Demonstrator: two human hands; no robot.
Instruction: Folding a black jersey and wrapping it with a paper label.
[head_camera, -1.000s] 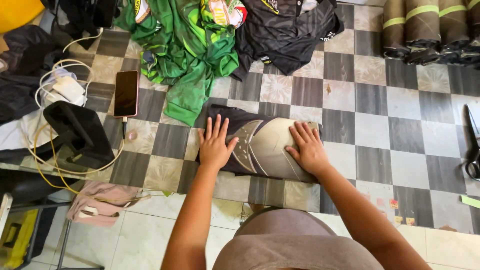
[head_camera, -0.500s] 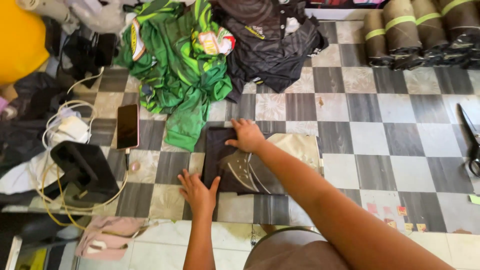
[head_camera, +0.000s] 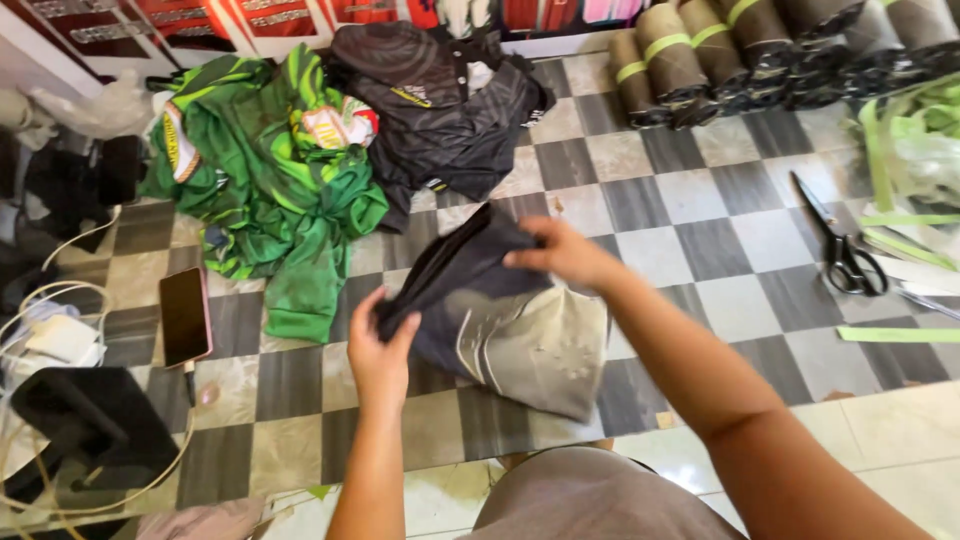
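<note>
1. The folded dark-and-grey garment (head_camera: 510, 325) sits at the middle of your view on the checkered tile floor (head_camera: 700, 250). Its dark top edge is lifted off the tiles, while its pale grey lower part lies flat toward 5 o'clock.
2. Your left hand (head_camera: 383, 350) is closed on the garment's left corner, fingers curled around the dark fold, at about 8 o'clock of the garment.
3. Your right hand (head_camera: 565, 252) pinches the raised top edge at about 12 o'clock, fingers shut on the cloth.
4. At 10 o'clock of the garment lies a heap of green patterned shirts (head_camera: 270, 190), touching a pile of black shirts (head_camera: 440, 110) at 12 o'clock.
5. A phone (head_camera: 185, 315) lies face up at 9 o'clock, just beside the green heap. Further out that way are white cables and a charger (head_camera: 60, 335) and a black folded item (head_camera: 90, 420); what that item is, you probably cannot tell from here.
6. At 1 to 2 o'clock, rolled dark bundles (head_camera: 760, 50) stand in a row, each wrapped with a pale green band.
7. At 3 o'clock, black-handled scissors (head_camera: 840, 250) lie on the tiles, with loose pale green strips (head_camera: 900, 333) just beside them.
8. Along the far wall at 11 o'clock runs a red panel with white lettering (head_camera: 200, 20).
</note>
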